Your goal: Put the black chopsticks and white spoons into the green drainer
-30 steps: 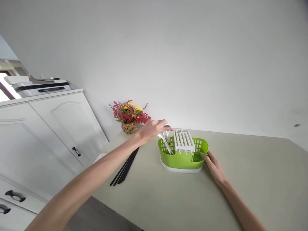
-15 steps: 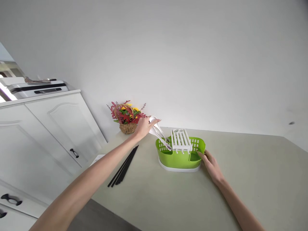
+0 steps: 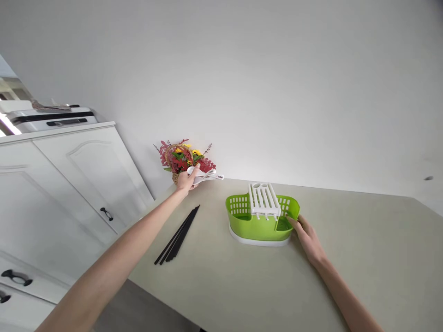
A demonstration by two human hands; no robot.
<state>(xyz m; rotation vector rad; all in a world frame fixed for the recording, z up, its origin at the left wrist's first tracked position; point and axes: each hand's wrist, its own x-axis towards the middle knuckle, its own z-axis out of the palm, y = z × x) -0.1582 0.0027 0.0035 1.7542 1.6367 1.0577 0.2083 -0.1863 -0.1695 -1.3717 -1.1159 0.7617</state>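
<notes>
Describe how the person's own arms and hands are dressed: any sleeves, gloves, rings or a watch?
Both arms are bare as far as the picture shows: no sleeves reach into view. The left hand and right hand wear no gloves. No watch, bracelet or ring shows on either wrist or on the fingers, though these are small in the picture.

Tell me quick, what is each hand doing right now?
Left hand: closed on a bunch of white spoons, lifted above the table.
Right hand: open, fingers resting against the green cutlery caddy, holding nothing.
</notes>
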